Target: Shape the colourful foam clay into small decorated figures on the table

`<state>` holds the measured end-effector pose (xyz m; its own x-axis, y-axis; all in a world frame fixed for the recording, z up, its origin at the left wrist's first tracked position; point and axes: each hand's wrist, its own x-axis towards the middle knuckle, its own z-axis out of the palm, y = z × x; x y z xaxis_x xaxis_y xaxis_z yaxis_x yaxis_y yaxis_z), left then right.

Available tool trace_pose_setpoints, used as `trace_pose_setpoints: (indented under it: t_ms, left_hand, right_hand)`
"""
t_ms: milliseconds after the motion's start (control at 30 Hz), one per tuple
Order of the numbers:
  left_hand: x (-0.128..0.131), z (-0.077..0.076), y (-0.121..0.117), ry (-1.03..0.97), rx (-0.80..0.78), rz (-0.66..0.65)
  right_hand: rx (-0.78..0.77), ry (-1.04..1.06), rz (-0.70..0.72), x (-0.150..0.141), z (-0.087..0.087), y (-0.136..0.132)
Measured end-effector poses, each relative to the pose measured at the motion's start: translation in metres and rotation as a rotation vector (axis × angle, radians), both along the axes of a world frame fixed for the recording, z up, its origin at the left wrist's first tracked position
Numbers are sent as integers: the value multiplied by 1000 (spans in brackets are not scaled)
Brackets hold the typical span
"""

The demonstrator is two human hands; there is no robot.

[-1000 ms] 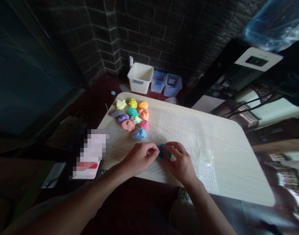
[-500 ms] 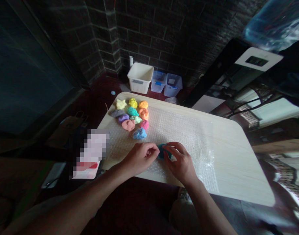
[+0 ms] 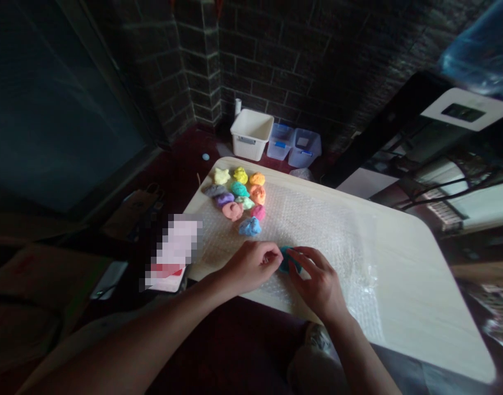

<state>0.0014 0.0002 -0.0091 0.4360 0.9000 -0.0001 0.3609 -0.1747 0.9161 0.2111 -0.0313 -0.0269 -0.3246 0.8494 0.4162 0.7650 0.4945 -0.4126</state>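
A dark teal piece of modelling clay (image 3: 284, 264) lies between my hands over the bubble wrap, partly covered by fingers. My left hand (image 3: 255, 264) is closed in a pinch at the left edge of the clay. Thumb and fingers of my right hand (image 3: 320, 280) curl around its right side and hold it. Beyond them rest several clay lumps: a blue one (image 3: 250, 226) nearest, then a pink one (image 3: 258, 213), a salmon one (image 3: 232, 210), a purple one (image 3: 225, 199), a turquoise one (image 3: 239, 189) and an orange one (image 3: 258, 194).
Bubble wrap (image 3: 337, 241) covers part of the pale wooden table (image 3: 432, 291). A phone with a blurred screen (image 3: 175, 252) is at the table's left edge. On the floor behind stand a white bin (image 3: 251, 144) and two clear plastic boxes (image 3: 279, 145).
The whole scene has shifted right in view as my head turned slightly left. Both hands keep nearly the same pose at the teal clay. The other lumps stay in place on the table.
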Motion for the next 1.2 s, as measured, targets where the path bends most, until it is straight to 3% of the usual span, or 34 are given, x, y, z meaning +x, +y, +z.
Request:
trace_pose_setpoints:
  t_ms: [500,1200]
  left_hand:
    - [-12,8,5,-74,37,43]
    - [-10,3,7,-69,79,39]
  right_hand:
    - [23,-72,36,2,-2,0]
    - [-40,-45,1,-1,-1,-2]
